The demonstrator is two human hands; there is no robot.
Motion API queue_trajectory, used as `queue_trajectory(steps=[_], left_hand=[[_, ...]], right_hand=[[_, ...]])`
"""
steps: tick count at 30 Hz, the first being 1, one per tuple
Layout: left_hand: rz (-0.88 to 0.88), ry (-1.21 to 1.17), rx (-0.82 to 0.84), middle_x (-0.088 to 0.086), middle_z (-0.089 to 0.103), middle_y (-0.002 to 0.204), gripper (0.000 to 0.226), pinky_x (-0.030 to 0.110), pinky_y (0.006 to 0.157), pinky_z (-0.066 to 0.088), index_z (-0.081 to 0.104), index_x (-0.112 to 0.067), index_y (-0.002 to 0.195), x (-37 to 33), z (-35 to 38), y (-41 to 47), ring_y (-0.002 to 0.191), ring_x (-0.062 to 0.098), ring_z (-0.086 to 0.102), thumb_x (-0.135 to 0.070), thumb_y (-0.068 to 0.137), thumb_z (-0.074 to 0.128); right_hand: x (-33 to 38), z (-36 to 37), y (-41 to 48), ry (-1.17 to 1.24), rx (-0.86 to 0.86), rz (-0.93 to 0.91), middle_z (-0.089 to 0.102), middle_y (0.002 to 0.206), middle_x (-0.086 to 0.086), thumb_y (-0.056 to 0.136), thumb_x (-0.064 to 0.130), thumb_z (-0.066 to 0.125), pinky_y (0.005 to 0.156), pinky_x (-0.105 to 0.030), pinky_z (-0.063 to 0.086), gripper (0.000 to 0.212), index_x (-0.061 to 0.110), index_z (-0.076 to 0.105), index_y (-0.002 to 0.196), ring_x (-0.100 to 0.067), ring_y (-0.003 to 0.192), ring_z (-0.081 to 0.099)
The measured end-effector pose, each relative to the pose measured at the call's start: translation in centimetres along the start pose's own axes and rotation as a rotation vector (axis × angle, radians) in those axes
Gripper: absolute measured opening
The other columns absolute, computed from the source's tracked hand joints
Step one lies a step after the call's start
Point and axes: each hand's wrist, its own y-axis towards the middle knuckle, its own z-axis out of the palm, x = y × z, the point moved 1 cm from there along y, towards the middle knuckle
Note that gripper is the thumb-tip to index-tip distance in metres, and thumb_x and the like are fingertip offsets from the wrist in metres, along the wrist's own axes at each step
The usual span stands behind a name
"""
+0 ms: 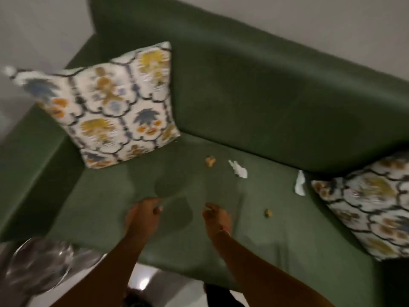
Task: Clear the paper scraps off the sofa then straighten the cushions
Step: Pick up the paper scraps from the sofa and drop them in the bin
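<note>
we are reaching over the sofa seat [110, 207] for light, flimsy paper scraps.
white scrap [238, 169] and tan crumpled scrap [210, 161] are lying mid-seat near the backrest; we are judging a soft pinch anywhere will do. left hand [145, 214] and right hand [215, 217] are hovering loosely curled; blur is hiding whether either is holding anything.

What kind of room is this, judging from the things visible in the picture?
Probably a living room in a home. A green sofa stands against a plain wall, with two patterned cushions on it. A shiny round container, perhaps a bin, stands on the pale floor beside it.
</note>
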Motion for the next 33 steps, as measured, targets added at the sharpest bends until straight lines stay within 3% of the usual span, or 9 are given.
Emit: queue_trajectory(steps=[4,10,16,19,21,24,27,29,33], left_hand=[[0.161,0.059,0.095,0.008,0.073,0.112,0.027,0.038,0.086,0.052,0.071,-0.026,0.11,-9.9,7.0,0.0,0.104,0.032,0.066,-0.022,0.084,0.063],[0.362,0.172,0.293,-0.003,0.069,0.121,0.033,0.033,0.089,0.049,0.063,-0.035,0.118,-20.1,17.7,0.0,0.111,0.024,0.063,-0.031,0.086,0.058],[0.61,0.352,0.492,-0.005,0.05,0.142,0.05,0.031,0.101,0.041,0.046,-0.04,0.134,-23.7,26.5,-0.9,0.126,0.022,0.049,-0.045,0.085,0.05],[0.635,0.433,0.527,0.003,0.033,0.152,0.053,0.04,0.102,0.042,0.037,-0.039,0.14,-23.6,29.2,-1.0,0.132,0.027,0.042,-0.038,0.088,0.05],[0.634,0.466,0.513,0.005,0.034,0.148,0.051,0.041,0.094,0.046,0.039,-0.038,0.137,-23.4,29.9,-1.0,0.127,0.028,0.045,-0.038,0.088,0.053],[0.718,0.476,0.347,0.002,0.061,0.122,0.037,0.031,0.068,0.053,0.065,-0.035,0.113,-23.4,30.1,-0.7,0.097,0.022,0.065,-0.039,0.077,0.067],[0.686,0.429,0.394,-0.001,0.058,0.126,0.031,0.036,0.085,0.049,0.064,-0.027,0.113,-23.2,29.5,-0.1,0.11,0.024,0.057,-0.039,0.088,0.051],[0.633,0.352,0.368,-0.004,0.06,0.115,0.029,0.037,0.086,0.047,0.065,-0.026,0.107,-22.7,28.0,0.6,0.107,0.023,0.057,-0.041,0.089,0.048],[0.55,0.165,0.141,-0.004,0.065,0.104,0.015,0.035,0.08,0.051,0.072,-0.025,0.094,-20.6,22.1,3.6,0.097,0.021,0.061,-0.032,0.085,0.062]], right_hand=[[-5.3,-9.7,3.3,-0.012,-0.096,0.056,0.069,0.123,-0.005,0.089,0.035,0.059,0.101,-0.034,0.047,0.035,0.033,0.063,0.123,-0.026,0.119,0.058],[-13.5,-20.9,9.5,-0.16,-0.31,0.061,0.068,0.118,0.002,0.094,0.034,0.051,0.085,-0.03,0.049,0.031,0.037,0.053,0.125,-0.012,0.102,0.062],[-17.4,-26.5,17.5,-0.254,-0.382,0.065,0.05,0.143,-0.003,0.092,0.037,0.052,0.106,-0.048,0.043,0.047,0.036,0.039,0.138,-0.023,0.129,0.048],[-17.6,-27.2,21.1,-0.345,-0.375,0.08,0.042,0.146,-0.007,0.092,0.038,0.053,0.102,-0.05,0.045,0.057,0.036,0.029,0.143,-0.029,0.128,0.047],[-17.5,-27.1,22.9,-0.383,-0.404,0.098,0.045,0.138,-0.01,0.09,0.04,0.057,0.09,-0.047,0.05,0.056,0.034,0.034,0.14,-0.031,0.118,0.052],[-18.0,-27.5,24.4,-0.389,-0.511,0.1,0.059,0.111,-0.009,0.087,0.036,0.062,0.073,-0.039,0.05,0.036,0.024,0.055,0.12,-0.024,0.092,0.058],[-18.6,-27.3,24.1,-0.301,-0.513,0.187,0.06,0.088,-0.004,0.086,0.033,0.063,0.067,-0.035,0.046,0.012,0.026,0.063,0.096,-0.019,0.077,0.054],[-18.2,-26.1,23.0,-0.183,-0.499,0.192,0.059,0.083,0.002,0.085,0.034,0.064,0.069,-0.033,0.046,0.008,0.03,0.062,0.091,-0.014,0.076,0.053],[-14.9,-21.5,20.1,-0.142,-0.407,-0.113,0.061,0.094,0.009,0.088,0.033,0.059,0.076,-0.029,0.047,0.014,0.035,0.066,0.1,-0.011,0.089,0.056]])
